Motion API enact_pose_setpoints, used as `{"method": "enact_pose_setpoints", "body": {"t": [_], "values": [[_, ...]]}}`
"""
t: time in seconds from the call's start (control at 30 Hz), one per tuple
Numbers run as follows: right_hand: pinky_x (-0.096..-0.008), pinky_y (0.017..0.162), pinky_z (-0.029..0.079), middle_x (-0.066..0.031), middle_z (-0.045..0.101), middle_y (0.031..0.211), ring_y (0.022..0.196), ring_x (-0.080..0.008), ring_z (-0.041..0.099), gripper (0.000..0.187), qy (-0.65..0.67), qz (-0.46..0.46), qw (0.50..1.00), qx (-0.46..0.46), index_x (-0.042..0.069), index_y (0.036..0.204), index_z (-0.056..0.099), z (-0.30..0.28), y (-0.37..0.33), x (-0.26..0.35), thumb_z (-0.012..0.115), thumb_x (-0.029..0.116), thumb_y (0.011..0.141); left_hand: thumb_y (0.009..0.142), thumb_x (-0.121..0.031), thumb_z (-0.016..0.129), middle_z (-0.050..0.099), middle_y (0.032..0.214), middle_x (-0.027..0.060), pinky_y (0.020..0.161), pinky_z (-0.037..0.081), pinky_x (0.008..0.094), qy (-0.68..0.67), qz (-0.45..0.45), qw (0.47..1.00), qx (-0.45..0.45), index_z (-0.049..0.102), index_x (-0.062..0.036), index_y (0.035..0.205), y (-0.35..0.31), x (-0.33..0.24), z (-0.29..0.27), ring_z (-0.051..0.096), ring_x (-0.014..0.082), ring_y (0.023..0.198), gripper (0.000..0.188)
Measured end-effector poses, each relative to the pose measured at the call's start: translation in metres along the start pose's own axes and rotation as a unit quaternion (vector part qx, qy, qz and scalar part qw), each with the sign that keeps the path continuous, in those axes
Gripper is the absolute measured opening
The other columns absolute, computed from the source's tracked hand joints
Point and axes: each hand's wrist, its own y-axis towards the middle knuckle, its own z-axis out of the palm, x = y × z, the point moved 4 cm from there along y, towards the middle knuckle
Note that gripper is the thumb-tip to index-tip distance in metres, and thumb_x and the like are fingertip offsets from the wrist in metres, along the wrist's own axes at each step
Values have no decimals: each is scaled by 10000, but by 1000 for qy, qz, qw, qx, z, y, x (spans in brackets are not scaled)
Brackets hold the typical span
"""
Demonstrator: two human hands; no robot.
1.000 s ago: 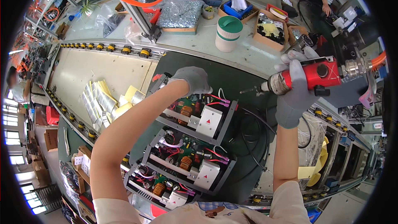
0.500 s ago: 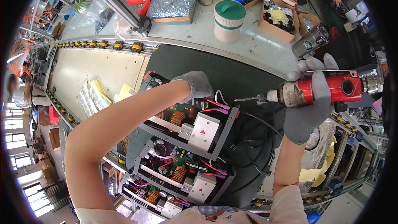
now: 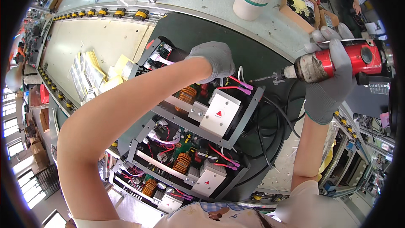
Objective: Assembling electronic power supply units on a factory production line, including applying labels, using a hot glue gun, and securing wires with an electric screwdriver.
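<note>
My left hand (image 3: 214, 61), in a grey glove, reaches over the far side of the uppermost open electronic unit (image 3: 192, 120). Its fingers are curled down and closed; what lies in them, if anything, is hidden. My right hand (image 3: 333, 76), also gloved, grips a red power screwdriver (image 3: 358, 59) held level. The long thin bit (image 3: 262, 78) points left, near the unit's far right corner. This unit has a grey metal frame, a copper coil (image 3: 187, 98), a white plate with a red triangle (image 3: 220, 113) and red leads with purple connectors (image 3: 244, 88).
Two similar units, one with a white plate (image 3: 208, 179), lie stepped nearer me. Black cables (image 3: 276, 128) coil right of them on the dark mat (image 3: 190, 29). Yellow-and-white label sheets (image 3: 89, 74) lie left. A lidded cup (image 3: 252, 0) and parts boxes (image 3: 299, 10) stand on the far bench.
The whole view has shifted, so the units and both hands appear higher and farther right. The left hand's fingers now look more curled. The screwdriver bit sits slightly farther left over the unit's corner.
</note>
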Motion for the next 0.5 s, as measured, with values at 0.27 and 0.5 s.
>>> {"method": "enact_pose_setpoints", "body": {"t": [0.27, 0.5], "values": [[-349, 762, 551, -214, 635, 1057, 873, -244, 647, 445, -6, 95, 995, 10, -111, 1253, 430, 16, 0, -2, 534, 104, 879, 835, -209, 567, 684, 1037, 184, 820, 531, 422, 65, 35, 997, 33, 685, -18, 1085, 10, -6, -1, 679, 337, 936, 336], [-355, 789, 555, -219, 631, 1113, 879, -235, 660, 333, -49, 75, 994, 62, -63, 1227, 507, 22, -3, -8, 499, 82, 927, 843, -159, 583, 677, 1037, 180, 782, 532, 426, 124, 72, 988, 57, 681, -4, 1074, 4, -21, -5, 670, 339, 896, 294]]}}
